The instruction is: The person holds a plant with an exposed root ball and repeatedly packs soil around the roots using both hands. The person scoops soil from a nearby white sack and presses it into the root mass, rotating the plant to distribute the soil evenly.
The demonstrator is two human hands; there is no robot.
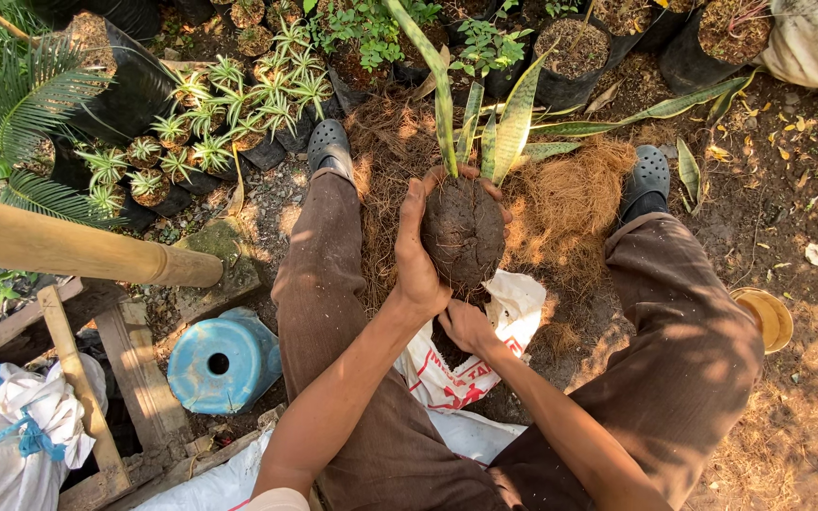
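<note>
Between the person's knees, a snake plant's root ball [463,232] is standing upright, leaves pointing away toward the pots [570,57]. The left hand [418,255] is gripping its left side, while the right hand [469,326] is cupping it from beneath, above a white sack [513,303] and coconut fibre [570,199].

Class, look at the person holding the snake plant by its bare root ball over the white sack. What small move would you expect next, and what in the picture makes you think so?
Probably lowering the root ball into the white sack. The left hand grips its side, the right hand is beneath it at the sack's mouth, and the plant hangs unpotted directly above.
</note>
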